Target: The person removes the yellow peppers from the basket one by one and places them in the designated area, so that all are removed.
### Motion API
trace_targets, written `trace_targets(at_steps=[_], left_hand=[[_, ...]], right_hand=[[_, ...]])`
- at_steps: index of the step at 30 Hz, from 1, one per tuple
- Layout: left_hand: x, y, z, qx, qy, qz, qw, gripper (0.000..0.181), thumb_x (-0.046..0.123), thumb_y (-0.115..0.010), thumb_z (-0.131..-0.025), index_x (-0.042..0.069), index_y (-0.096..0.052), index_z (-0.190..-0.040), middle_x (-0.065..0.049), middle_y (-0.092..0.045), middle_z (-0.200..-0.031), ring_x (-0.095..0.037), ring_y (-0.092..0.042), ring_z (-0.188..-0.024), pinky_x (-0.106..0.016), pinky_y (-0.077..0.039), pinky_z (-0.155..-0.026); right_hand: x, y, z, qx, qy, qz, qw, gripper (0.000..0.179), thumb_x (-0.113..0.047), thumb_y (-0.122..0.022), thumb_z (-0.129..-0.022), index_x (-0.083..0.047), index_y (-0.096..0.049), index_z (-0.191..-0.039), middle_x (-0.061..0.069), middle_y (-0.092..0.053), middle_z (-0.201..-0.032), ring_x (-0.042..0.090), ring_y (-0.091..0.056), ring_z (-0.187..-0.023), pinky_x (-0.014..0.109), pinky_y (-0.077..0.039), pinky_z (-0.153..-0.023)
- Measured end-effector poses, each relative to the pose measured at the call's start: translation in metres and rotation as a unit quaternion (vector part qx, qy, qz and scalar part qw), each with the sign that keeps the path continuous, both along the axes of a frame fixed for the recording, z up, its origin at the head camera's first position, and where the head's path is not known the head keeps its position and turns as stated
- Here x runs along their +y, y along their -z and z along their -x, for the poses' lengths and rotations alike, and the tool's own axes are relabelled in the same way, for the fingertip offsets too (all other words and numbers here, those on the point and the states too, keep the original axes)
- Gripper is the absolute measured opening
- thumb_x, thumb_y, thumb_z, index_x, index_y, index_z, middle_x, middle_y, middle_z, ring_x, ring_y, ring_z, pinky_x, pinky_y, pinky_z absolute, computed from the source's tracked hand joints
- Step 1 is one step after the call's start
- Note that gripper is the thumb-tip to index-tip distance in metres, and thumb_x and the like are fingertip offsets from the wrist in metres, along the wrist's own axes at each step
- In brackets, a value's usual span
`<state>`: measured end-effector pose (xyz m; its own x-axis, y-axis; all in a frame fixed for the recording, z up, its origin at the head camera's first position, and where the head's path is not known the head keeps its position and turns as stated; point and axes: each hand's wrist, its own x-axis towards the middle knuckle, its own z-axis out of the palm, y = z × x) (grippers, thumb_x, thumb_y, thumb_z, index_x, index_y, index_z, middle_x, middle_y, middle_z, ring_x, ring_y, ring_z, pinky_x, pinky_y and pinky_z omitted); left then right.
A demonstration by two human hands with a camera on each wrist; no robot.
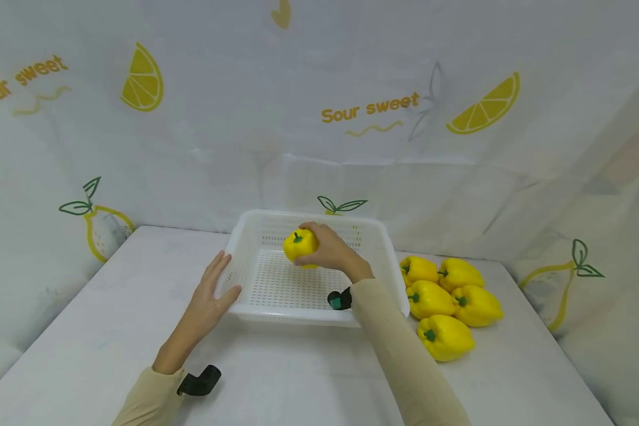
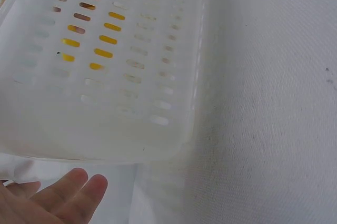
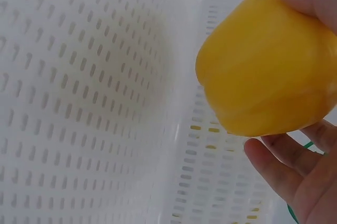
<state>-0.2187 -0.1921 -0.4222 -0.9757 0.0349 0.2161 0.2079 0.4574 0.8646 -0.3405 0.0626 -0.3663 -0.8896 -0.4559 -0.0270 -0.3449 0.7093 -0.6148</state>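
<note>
A yellow bell pepper (image 1: pixel 299 245) with a green stem is in my right hand (image 1: pixel 330 247), which grips it over the inside of a white slotted basket (image 1: pixel 277 313). In the right wrist view the thumb lies along one side of the pepper (image 3: pixel 263 66) and the fingers along the other, above the basket floor. My left hand (image 1: pixel 205 302) is at the basket's left side, fingers extended, with the thumb over the front left rim. In the left wrist view the fingers (image 2: pixel 79 197) show beside the basket wall, and yellow shows through the slots.
Several yellow bell peppers (image 1: pixel 444 337) lie on the white table (image 1: pixel 277 378) just right of the basket. A white cloth (image 1: pixel 218 118) printed with lemons and lettering hangs behind. Black wrist cameras (image 1: pixel 199 381) are worn on both arms.
</note>
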Motion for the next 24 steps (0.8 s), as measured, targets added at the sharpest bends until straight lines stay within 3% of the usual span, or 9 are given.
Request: trace_targets(at_steps=[24], left_hand=[[-0.001, 0.003, 0.003, 0.0, 0.008, 0.001, 1.0, 0.07, 0.013, -0.056, -0.095, -0.001, -0.023, -0.156, -0.019, -0.008, -0.166, -0.046, -0.009, -0.152, -0.071, -0.015, -0.116]], right_hand=[[0.034, -0.03, -0.019, 0.024, -0.011, -0.02, 0.9995, 0.079, -0.032, -0.08, -0.08, -0.017, -0.041, -0.148, 0.012, -0.049, -0.14, 0.028, -0.051, -0.116, 0.044, -0.051, -0.097]])
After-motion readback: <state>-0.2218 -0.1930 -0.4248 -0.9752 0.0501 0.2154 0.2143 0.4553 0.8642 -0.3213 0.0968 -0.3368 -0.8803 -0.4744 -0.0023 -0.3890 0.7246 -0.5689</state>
